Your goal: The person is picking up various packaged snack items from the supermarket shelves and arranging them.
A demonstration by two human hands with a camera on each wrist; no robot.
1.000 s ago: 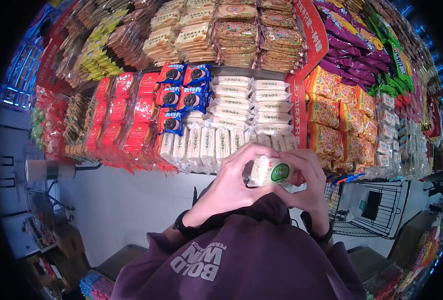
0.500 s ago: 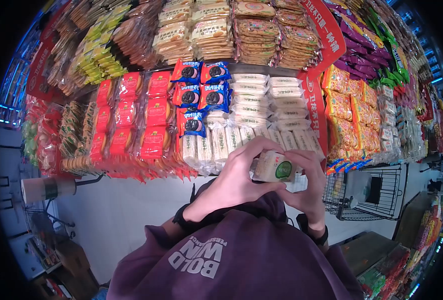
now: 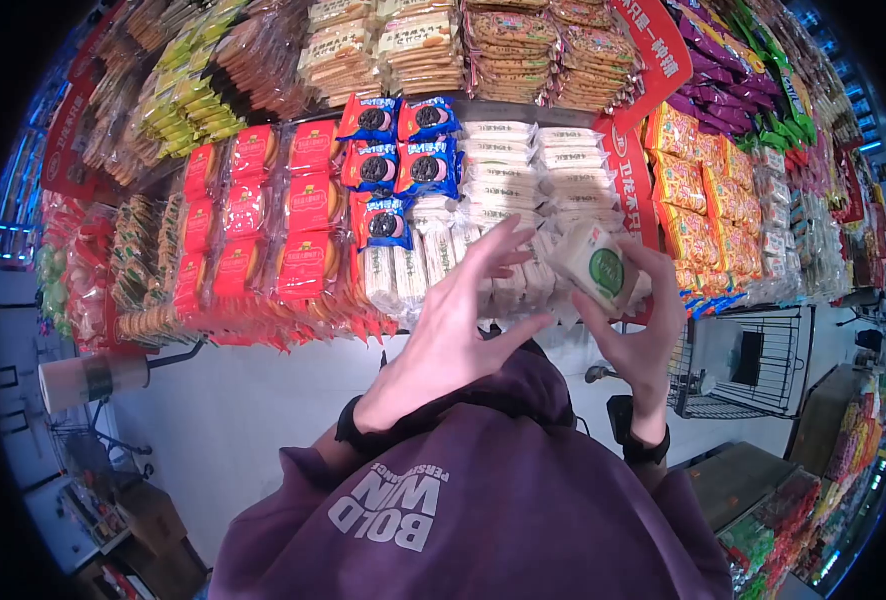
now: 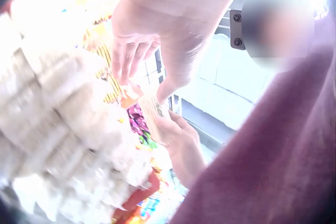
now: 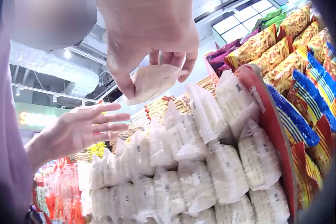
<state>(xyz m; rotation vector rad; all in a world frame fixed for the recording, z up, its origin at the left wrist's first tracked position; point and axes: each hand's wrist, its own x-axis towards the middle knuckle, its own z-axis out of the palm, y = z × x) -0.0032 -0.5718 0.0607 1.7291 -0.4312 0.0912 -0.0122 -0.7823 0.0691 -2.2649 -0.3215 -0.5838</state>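
My right hand [image 3: 646, 335] pinches a small white wrapped snack packet [image 3: 593, 268] between thumb and fingers, with its green oval label turned up toward the head camera. In the right wrist view, the packet [image 5: 155, 82] hangs tilted above rows of similar white packets [image 5: 191, 174]. To its left is my left hand [image 3: 453, 325], apart from the packet, its fingers spread and thumb stretched toward the right. The right wrist view also shows this left hand [image 5: 79, 129] holding nothing. Overexposure washes out much of the left wrist view.
White packets [image 3: 498, 175] fill the shelf's middle. Blue cookie packs [image 3: 378, 165] and red packs [image 3: 308, 200] lie left of them. A red divider strip [image 3: 635, 185] separates orange-yellow bags [image 3: 683, 210] on the right. A wire shopping cart [image 3: 743, 360] stands lower right, a bag roll [image 3: 93, 380] left.
Both hands were around the packet before. My left hand has let go and spread its fingers, while my right hand has carried the packet up and to the right, tilting it.
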